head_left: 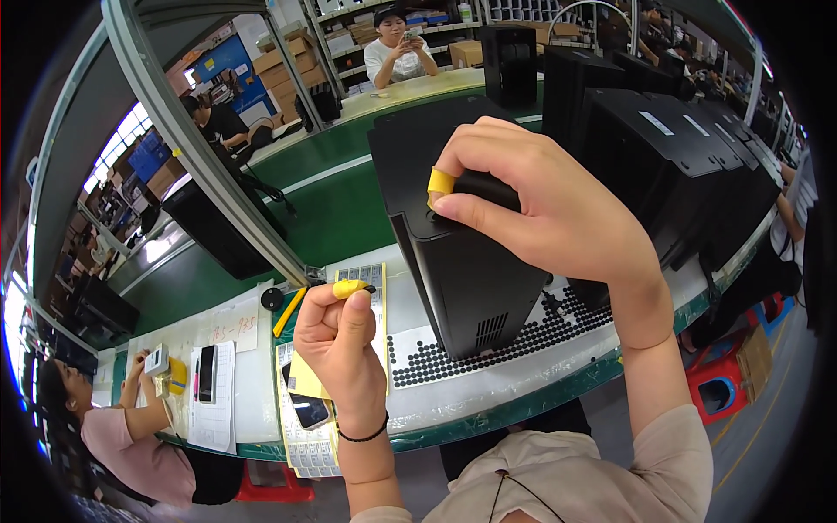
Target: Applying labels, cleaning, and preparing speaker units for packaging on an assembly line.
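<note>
Risk noted: right hand [558, 205], fingers curled and pressing on the black box [462, 253] at the bench [523, 383] edge, may tip it, while left hand [340, 336] pinching a small black dot [370, 288] could drop it.

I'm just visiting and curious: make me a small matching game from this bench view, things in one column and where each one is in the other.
Things:
1. right hand
2. left hand
3. sheet of small black dots
4. black phone

Places:
A. flat on the bench, partly under the black box
B. on white papers at the left end of the bench
C. pressing on top of the black box
D. raised above the label sheets, a small black dot at its yellow-capped fingertip

Pairs: 1-C, 2-D, 3-A, 4-B
</note>
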Motion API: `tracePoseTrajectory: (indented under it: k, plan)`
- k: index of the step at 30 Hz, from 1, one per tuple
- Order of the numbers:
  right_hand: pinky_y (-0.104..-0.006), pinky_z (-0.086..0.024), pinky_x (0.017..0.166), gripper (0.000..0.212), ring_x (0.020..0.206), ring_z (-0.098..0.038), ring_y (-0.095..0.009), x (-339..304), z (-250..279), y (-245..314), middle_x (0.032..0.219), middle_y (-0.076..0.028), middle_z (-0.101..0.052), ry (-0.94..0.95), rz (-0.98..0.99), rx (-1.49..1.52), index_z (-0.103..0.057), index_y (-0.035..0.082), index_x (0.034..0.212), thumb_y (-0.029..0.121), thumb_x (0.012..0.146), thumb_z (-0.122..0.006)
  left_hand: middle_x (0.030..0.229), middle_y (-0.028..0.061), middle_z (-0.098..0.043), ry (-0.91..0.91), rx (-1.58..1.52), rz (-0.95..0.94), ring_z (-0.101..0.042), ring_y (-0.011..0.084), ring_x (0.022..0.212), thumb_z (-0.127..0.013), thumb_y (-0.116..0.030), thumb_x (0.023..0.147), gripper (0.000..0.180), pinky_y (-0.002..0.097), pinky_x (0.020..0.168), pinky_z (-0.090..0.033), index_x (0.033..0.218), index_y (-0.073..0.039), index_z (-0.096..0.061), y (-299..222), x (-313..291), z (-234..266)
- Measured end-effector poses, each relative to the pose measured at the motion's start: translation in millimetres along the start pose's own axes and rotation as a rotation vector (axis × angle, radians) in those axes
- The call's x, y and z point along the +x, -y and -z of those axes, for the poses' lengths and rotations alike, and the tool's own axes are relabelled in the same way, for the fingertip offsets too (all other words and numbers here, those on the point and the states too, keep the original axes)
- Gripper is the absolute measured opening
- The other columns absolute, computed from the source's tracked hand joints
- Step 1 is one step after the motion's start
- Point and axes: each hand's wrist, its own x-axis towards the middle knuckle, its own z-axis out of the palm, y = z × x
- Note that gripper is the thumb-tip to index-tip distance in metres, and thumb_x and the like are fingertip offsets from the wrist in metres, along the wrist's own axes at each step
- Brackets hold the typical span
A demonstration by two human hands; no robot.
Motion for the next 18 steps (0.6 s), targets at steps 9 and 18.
tracePoseTrajectory:
  k: [9,18]
  plan:
    - [-0.0327,-0.045,0.072,0.016,0.082,-0.054,-0.024,-7.7,3.8,-4.7,0.084,-0.006,-0.059,-0.062,0.107,-0.151,-0.060,0.002,0.084,0.013,0.079,-0.070,0.057,-0.0094,-0.041,0.028,0.019,0.062,-0.028,-0.0006,0.049,-0.064,-0.002,0.087,0.008,0.0183,0.045,-0.020,0.093,0.001,-0.059,12.0,29.6,-7.6]
    - [-0.0321,-0.048,0.070,0.024,0.083,-0.056,-0.024,-13.7,0.7,1.8,0.085,-0.006,-0.058,-0.092,0.132,-0.049,-0.062,0.002,0.084,0.013,0.069,-0.076,0.058,-0.0118,-0.041,0.148,0.326,0.059,-0.030,-0.0017,0.048,-0.069,-0.013,0.085,0.019,0.0187,0.044,-0.019,0.096,0.001,-0.064,17.8,143.6,-41.1]
